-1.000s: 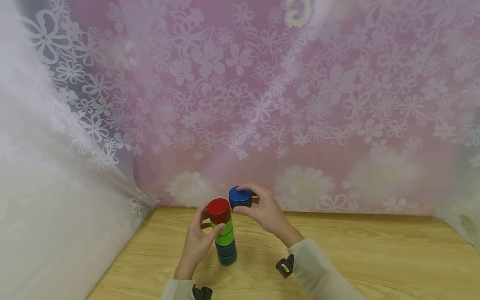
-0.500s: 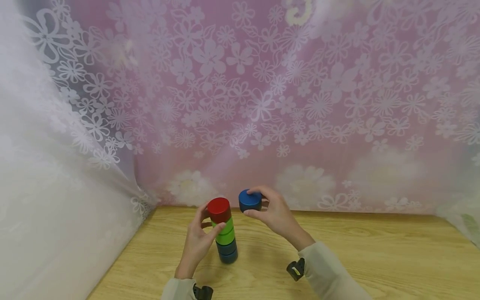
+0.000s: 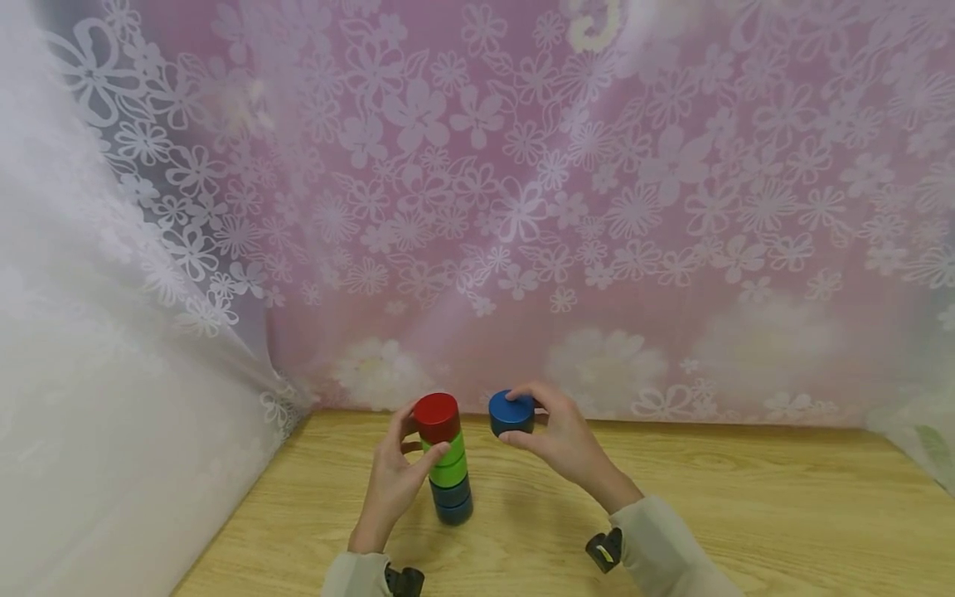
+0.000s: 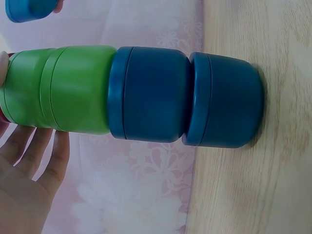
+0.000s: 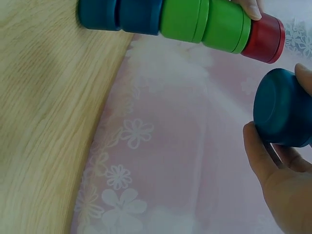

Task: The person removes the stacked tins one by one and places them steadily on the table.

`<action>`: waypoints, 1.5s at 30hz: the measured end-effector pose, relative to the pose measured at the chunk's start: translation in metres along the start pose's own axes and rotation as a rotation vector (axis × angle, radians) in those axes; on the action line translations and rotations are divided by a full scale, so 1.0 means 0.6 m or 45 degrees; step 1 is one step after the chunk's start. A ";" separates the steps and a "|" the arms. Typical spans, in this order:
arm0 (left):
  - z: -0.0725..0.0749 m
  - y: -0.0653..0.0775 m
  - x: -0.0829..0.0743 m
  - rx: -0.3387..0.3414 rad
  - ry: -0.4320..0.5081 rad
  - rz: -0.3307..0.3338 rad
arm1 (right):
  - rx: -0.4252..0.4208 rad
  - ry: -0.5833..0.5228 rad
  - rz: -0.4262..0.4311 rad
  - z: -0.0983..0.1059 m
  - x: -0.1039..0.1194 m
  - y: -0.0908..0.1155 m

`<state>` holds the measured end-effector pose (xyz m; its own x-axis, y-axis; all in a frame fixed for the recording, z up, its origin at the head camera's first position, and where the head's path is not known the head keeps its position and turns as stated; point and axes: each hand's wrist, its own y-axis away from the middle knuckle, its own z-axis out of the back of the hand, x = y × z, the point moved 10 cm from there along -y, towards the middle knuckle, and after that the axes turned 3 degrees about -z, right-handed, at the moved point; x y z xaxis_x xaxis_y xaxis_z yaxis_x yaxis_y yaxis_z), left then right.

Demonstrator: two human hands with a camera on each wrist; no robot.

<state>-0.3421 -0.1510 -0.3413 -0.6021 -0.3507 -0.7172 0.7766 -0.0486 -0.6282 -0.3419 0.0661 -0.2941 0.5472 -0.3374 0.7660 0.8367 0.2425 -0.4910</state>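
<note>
Landmark: tower (image 3: 453, 473), upright on the table (image 3: 746, 497) | left hand (image 3: 394, 479): our fingers curl round its upper part | right hand (image 3: 570, 444): we grip the blue canister (image 3: 511, 416) — aloft, right of the tower, not touching | care: we should brace lightly, holding the canister level and clear.

Pinkish-purple sheet covered in white flower prints (image 3: 522, 207) hangs right across the back, kinda glossy, with a pale diagonal streak of light on it. Cloudy white sheeting (image 3: 112, 431) slants down the left side. Below that's a light yellow wood-grain tabletop (image 3: 746, 497), softly lit.
</note>
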 end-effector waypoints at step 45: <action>-0.002 0.000 -0.001 0.018 0.021 -0.008 | 0.174 0.074 -0.119 -0.018 -0.117 0.050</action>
<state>-0.3417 -0.1497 -0.3414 -0.6097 -0.3347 -0.7185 0.7755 -0.0640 -0.6281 -0.3547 0.0872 -0.3671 0.4706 -0.4154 0.7784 0.8757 0.3275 -0.3547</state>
